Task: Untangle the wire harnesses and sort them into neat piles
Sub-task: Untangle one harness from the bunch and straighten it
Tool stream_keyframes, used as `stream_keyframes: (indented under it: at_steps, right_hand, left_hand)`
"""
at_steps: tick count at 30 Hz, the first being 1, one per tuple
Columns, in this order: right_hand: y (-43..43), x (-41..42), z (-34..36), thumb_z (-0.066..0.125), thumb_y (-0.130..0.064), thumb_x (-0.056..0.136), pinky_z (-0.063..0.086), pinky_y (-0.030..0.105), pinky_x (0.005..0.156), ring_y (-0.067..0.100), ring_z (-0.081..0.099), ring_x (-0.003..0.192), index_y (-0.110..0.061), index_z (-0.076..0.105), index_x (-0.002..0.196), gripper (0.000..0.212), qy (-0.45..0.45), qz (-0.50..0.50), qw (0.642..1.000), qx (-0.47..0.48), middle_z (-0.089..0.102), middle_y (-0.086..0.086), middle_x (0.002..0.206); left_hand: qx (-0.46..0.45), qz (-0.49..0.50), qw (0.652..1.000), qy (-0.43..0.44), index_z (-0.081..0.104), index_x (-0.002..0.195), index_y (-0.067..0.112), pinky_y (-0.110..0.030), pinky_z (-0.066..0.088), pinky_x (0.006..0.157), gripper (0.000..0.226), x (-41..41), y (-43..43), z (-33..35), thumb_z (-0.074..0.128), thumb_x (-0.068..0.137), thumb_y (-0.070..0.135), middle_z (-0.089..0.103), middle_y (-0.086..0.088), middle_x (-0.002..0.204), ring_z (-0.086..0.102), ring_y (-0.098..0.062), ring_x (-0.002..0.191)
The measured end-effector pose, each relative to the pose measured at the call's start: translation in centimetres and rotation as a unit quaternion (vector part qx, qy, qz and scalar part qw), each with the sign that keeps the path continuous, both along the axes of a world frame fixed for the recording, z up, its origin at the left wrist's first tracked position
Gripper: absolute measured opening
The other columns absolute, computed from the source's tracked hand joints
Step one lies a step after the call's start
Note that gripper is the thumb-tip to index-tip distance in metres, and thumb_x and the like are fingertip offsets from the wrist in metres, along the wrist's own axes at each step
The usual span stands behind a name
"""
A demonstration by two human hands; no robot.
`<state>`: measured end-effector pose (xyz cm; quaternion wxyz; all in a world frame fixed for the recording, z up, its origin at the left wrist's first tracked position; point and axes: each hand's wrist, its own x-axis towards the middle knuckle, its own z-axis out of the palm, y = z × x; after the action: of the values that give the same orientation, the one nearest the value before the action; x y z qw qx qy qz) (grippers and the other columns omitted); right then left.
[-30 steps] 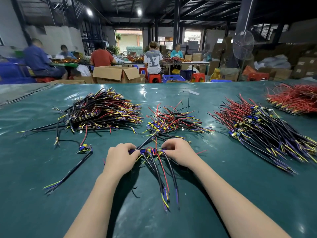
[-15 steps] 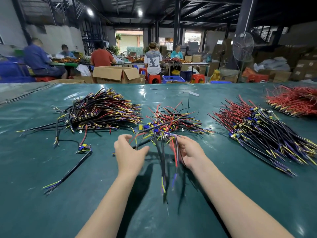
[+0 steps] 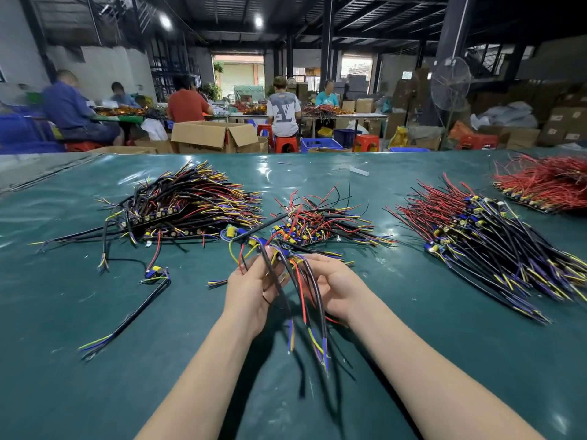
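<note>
Harnesses: we hold one small bunch [image 3: 301, 300] above the bench [image 3: 95, 376] at centre, tails hanging toward 6 o'clock, likely so they fall free.
Left hand [image 3: 251, 290]: curled round its black leads.
Right hand [image 3: 336, 287]: wrapped on the same bunch.
Piles: tangle [image 3: 320, 223] at 12 o'clock; left heap [image 3: 190, 204] at 10, right heap [image 3: 482, 230] at 2.
Room: open bench toward 4 and 8 o'clock; stray harness [image 3: 152, 281] at 9.
</note>
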<state>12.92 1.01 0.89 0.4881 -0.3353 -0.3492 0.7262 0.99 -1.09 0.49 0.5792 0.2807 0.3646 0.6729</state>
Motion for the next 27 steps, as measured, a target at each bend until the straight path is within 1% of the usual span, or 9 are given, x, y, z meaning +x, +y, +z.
stream_keyframes:
  at_steps: [5,9,13,15,18,21,23,24,27]
  right_hand:
    - [0.42,-0.08,-0.29,0.049,0.012,0.083,0.051,0.016,0.045,0.01,0.061,0.042,0.001,0.06,0.079,0.016,0.038,-0.022,0.999,0.007,0.065,0.007,0.054]
    - [0.46,-0.06,-0.5,0.049,0.012,0.083,0.05,0.017,0.043,0.012,0.059,0.041,0.0,0.061,0.075,0.019,0.027,-0.011,0.999,0.013,0.064,0.008,0.053]
    - [0.4,-0.57,-0.47,0.057,0.005,0.069,0.048,0.018,0.044,0.016,0.049,0.038,-0.005,0.07,0.059,0.019,0.014,0.004,0.999,0.037,0.055,0.013,0.053]
    - [0.27,-0.85,-0.41,0.057,0.002,0.068,0.047,0.017,0.043,0.015,0.052,0.038,-0.007,0.07,0.054,0.02,0.012,0.013,0.998,0.06,0.058,0.011,0.052]
    - [0.17,-0.98,-0.46,0.056,0.001,0.069,0.044,0.015,0.042,0.009,0.055,0.037,-0.01,0.07,0.052,0.024,0.03,0.028,0.997,0.071,0.062,0.004,0.048]
    - [0.22,-0.86,-0.76,0.054,0.003,0.072,0.045,0.015,0.043,0.008,0.056,0.04,-0.01,0.07,0.052,0.029,0.039,0.029,0.996,0.08,0.063,0.002,0.05]
    - [0.26,-0.76,-0.86,0.051,0.006,0.077,0.046,0.015,0.043,0.009,0.058,0.04,-0.009,0.07,0.052,0.035,0.045,0.029,0.995,0.084,0.064,0.003,0.05]
    - [0.28,-0.75,-0.89,0.05,0.007,0.08,0.046,0.015,0.042,0.009,0.058,0.04,-0.009,0.07,0.052,0.038,0.048,0.032,0.995,0.085,0.064,0.004,0.05]
    - [0.3,-0.72,-0.98,0.051,0.006,0.078,0.045,0.014,0.041,0.008,0.057,0.038,-0.008,0.07,0.053,0.034,0.049,0.029,0.995,0.087,0.062,0.003,0.048]
  left_hand:
    - [0.04,-0.023,0.999,0.009,0.06,0.072,0.012,-0.018,0.053,0.049,0.02,-0.11,0.04,0.36,0.052,0.089,0.003,0.066,0.004,0.056,0.064,-0.006,0.051]
    - [0.032,-0.043,0.999,0.001,0.059,0.074,0.009,-0.021,0.056,0.053,0.015,-0.36,0.08,0.3,0.053,0.087,0.004,0.068,0.001,0.058,0.066,-0.009,0.053]
    - [0.045,-0.021,0.999,-0.016,0.057,0.073,0.012,-0.015,0.051,0.047,0.017,0.0,0.17,0.42,0.052,0.089,0.009,0.064,0.004,0.053,0.061,-0.005,0.045]
    - [0.053,0.001,0.998,-0.032,0.059,0.073,0.016,-0.013,0.048,0.044,0.016,-0.03,0.21,0.5,0.054,0.088,0.013,0.061,0.007,0.051,0.056,-0.003,0.042]
    - [0.054,0.017,0.997,-0.052,0.067,0.054,0.018,-0.014,0.048,0.045,0.033,-0.12,0.39,0.6,0.058,0.086,0.016,0.059,0.008,0.052,0.054,-0.003,0.042]
    - [0.048,0.023,0.996,-0.069,0.066,0.043,0.016,-0.016,0.051,0.048,0.045,0.06,0.36,0.56,0.058,0.088,0.015,0.061,0.006,0.052,0.057,-0.006,0.043]
    - [0.047,0.012,0.996,-0.077,0.064,0.046,0.014,-0.015,0.05,0.047,0.044,0.23,0.22,0.53,0.056,0.089,0.016,0.063,0.005,0.051,0.059,-0.006,0.043]
    - [0.046,0.006,0.996,-0.079,0.063,0.052,0.014,-0.014,0.049,0.046,0.038,0.26,0.16,0.51,0.055,0.089,0.017,0.063,0.005,0.052,0.059,-0.005,0.044]
    - [0.031,-0.004,0.995,-0.096,0.057,0.068,0.015,-0.014,0.048,0.044,0.022,0.25,-0.03,0.75,0.054,0.09,0.019,0.064,0.005,0.052,0.061,-0.006,0.044]
